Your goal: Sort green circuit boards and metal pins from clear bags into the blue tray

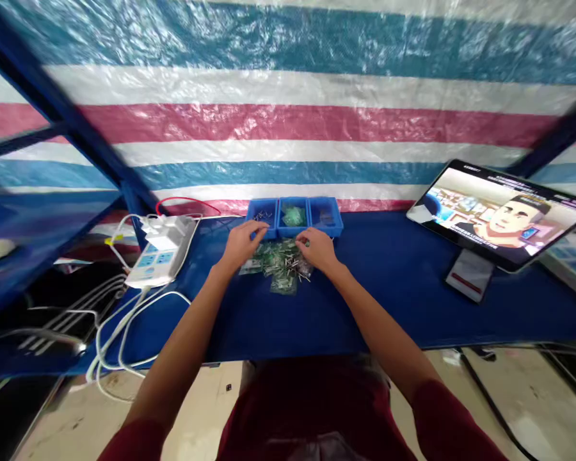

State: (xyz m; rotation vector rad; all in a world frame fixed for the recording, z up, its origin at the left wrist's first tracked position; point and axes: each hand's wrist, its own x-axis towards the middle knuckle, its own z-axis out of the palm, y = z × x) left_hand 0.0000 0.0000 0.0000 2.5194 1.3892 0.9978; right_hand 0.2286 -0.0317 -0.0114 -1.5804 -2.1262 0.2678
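Observation:
My left hand [242, 244] is over the front edge of the left blue bin [253, 206], which holds small metal pieces that look like screws. Its thumb and forefinger are apart, and nothing shows between them. In front of the bins lies a loose pile of small clear plastic bags [283, 283] with a greenish tint, mixed with thin metal screws [303, 269]. At the right side of that pile is my right hand [319, 248], its fingertips pinched together. A bit of green shows at the fingers, too small to name. The middle bin [281, 230] contains greenish plastic bags.
The right blue bin [335, 221] has a few small items inside. A white power strip [151, 269] with plugged-in adapters and looped white cables [125, 333] lies left. To the right a tablet [499, 214] leans upright, with a phone [470, 275] before it. A striped tarp [317, 121] hangs behind.

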